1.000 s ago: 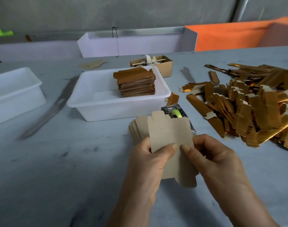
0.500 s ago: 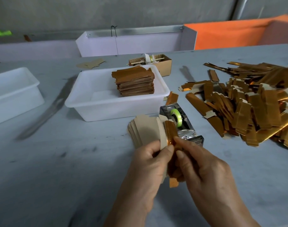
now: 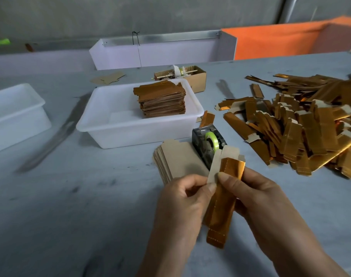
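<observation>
Together, left hand (image 3: 182, 198) and right hand (image 3: 254, 194), each grip tight around one half-folded gold carton blank (image 3: 223, 204).

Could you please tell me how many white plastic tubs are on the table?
2. One white plastic tub sits mid-table, holding a stack of copper-foil card blanks; the second tub is at the left edge, partly cut off by the frame.
</observation>
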The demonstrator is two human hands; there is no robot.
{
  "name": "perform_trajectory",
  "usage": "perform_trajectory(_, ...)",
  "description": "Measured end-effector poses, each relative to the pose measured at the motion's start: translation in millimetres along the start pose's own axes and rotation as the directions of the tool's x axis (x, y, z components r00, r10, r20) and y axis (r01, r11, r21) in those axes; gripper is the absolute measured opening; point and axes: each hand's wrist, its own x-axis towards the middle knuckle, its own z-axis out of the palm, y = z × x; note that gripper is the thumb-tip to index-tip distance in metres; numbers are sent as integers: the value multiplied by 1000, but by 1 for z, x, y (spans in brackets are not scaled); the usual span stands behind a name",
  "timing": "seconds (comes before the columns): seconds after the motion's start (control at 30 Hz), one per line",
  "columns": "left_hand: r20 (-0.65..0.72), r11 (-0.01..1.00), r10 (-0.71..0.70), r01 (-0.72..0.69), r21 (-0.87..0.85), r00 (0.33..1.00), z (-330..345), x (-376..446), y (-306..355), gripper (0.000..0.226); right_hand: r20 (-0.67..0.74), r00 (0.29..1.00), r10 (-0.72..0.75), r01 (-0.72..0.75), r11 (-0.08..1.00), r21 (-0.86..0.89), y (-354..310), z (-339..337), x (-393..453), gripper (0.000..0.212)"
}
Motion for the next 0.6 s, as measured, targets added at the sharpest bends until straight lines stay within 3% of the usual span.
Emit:
perform_trajectory(0.13,-82,998,31,-27,48,996,3,1,-3,9,30,1000,-4,3,1000,21,-3,-3,-1,19)
perform_trajectory(0.27,-216,933,228,-150,328,949,12,-5,0,11,-6,1000,-7,7,999,-38,-1,-3,5,12)
perform_trajectory(0.33,-188,777,394,-217,591,900,19,-9,7,10,-38,999,10,-11,1000,-21,0,1,7,11)
perform_trajectory(0.47,-37,432,519,-225,873,854,37,-19,11,21,-60,998,30,-29,1000,11,-2,5,9,14)
perform_trajectory(0.6,56,359,442,-234,904,895,39,-20,7,23,-54,999,8,-9,1000,-23,-7,4,6,32)
